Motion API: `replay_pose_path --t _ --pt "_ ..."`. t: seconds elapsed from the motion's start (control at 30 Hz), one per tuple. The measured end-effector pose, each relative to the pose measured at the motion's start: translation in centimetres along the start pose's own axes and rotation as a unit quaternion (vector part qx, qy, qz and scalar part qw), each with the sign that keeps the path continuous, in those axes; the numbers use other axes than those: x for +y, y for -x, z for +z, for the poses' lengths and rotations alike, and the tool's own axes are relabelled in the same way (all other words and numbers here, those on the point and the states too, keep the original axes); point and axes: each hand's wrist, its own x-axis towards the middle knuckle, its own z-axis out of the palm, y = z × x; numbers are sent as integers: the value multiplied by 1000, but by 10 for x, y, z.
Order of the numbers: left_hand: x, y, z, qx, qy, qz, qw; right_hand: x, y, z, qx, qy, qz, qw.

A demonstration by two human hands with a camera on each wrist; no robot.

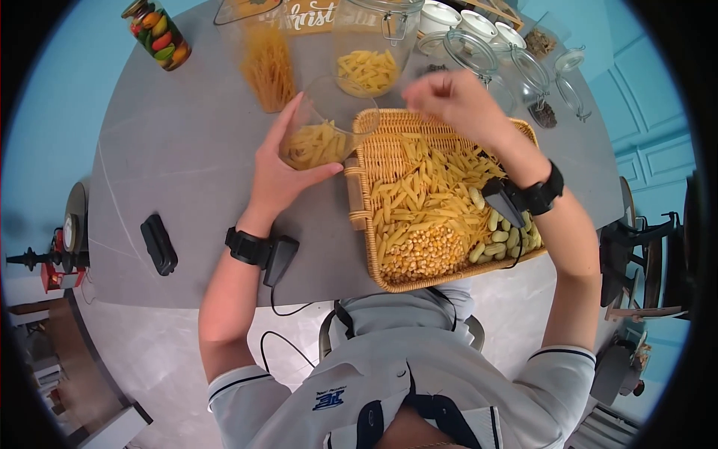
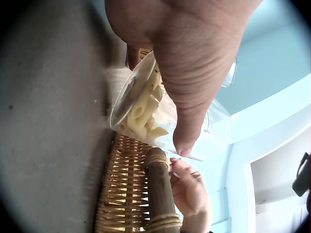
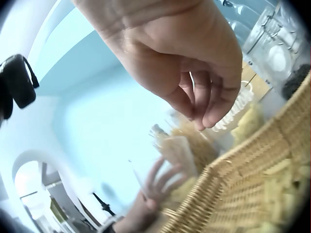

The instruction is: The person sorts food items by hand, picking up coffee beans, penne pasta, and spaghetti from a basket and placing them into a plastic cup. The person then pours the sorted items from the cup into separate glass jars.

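My left hand grips a clear container with penne in its base, just left of the wicker basket. In the left wrist view, the thumb of my left hand lies along the container's side and the penne shows through it. Over the basket's back edge is my right hand, blurred in the head view. The right wrist view shows my right hand with fingers curled and tips close together, nothing visible between them. Penne, corn kernels and peanuts fill the basket.
Behind stand a jar of penne, long pasta and white lidded jars. Open glass jars are at the back right. A decorated jar stands back left, and a black case lies on the grey table.
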Motion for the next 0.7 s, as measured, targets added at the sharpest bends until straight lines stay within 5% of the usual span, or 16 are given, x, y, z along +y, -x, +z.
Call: replay_pose_path --t 0.07,0.17,0.57,0.7 --pt "1 0 1 0 7 -2 1000 22 11 12 10 146 -32 989" --pt "0 0 1 0 11 -3 1000 23 23 30 -22 233 30 972" --pt "1 0 0 -6 -2 -4 1000 33 41 55 79 263 -124 954" --pt "0 0 -1 -6 -1 -3 1000 33 40 57 56 291 -111 949"
